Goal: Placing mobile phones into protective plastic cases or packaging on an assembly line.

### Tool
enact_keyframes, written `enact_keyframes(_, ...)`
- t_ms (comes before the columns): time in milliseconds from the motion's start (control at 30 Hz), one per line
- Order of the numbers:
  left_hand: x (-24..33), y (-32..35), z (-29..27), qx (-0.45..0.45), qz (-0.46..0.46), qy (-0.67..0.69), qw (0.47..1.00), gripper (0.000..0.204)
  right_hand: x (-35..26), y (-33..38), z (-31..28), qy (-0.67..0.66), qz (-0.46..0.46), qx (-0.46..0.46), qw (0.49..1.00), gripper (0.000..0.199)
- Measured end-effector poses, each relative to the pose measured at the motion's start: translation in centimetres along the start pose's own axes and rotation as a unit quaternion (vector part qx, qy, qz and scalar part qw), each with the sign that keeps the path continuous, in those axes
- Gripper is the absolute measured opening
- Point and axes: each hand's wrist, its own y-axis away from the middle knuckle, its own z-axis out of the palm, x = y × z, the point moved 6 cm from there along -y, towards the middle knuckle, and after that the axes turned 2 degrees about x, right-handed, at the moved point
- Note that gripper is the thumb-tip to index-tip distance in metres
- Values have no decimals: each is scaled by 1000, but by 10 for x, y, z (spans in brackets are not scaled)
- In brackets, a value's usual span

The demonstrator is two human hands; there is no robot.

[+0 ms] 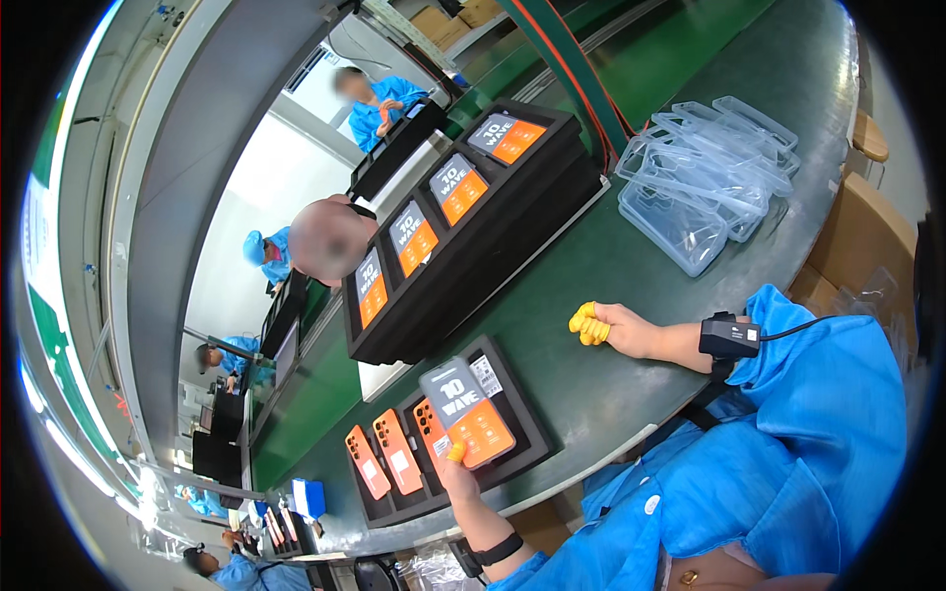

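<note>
1. at the near edge of the green table [631, 256], the left hand [461, 481] rises from a blue sleeve with a dark wristband, fingers curled around the lower end of a phone [466, 412], a yellow-capped thumb pressed on its orange face.
2. the phone tilts up just above a black tray [527, 419], where three orange phones [397, 449] lie side by side.
3. to the right, the right hand [616, 327] rests on the table in a loose fist, yellow-capped fingers [588, 323] folded in, holding nothing; a black strap with a cable circles the wrist.
4. beyond both hands, a stack of black trays [473, 231] carries four more phones with grey and orange faces.
5. farther right, clear plastic cases [705, 182] lie heaped on the table, well apart from the hands.
6. across the table, people in blue coats stand at other stations.
</note>
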Motion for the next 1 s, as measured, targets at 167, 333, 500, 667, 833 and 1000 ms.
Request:
enact_keyframes(167, 17, -6, 17, -65, 9, -466, 882, 33, 2, -2, -6, 60, 10, 25, 998, 24)
enact_keyframes(333, 65, 22, 44, 121, 147, -676, 711, 25, -66, 6, -22, 484, -190, 154, 840, 36)
enact_keyframes(500, 66, 19, -7, 170, 85, -735, 651, 30, -83, 19, -74, 620, -174, 320, 695, 36)
enact_keyframes(667, 40, 8, -31, 144, 28, -694, 705, 36, -67, 17, -107, 742, -3, 286, 606, 27)
enact_keyframes(833, 32, -8, -44, 173, 32, -635, 753, 40, -85, 25, -103, 677, -135, 348, 634, 20)
enact_keyframes(1000, 37, -20, -65, 145, -53, -505, 849, 42, -80, 22, -37, 515, -324, 104, 787, 27)
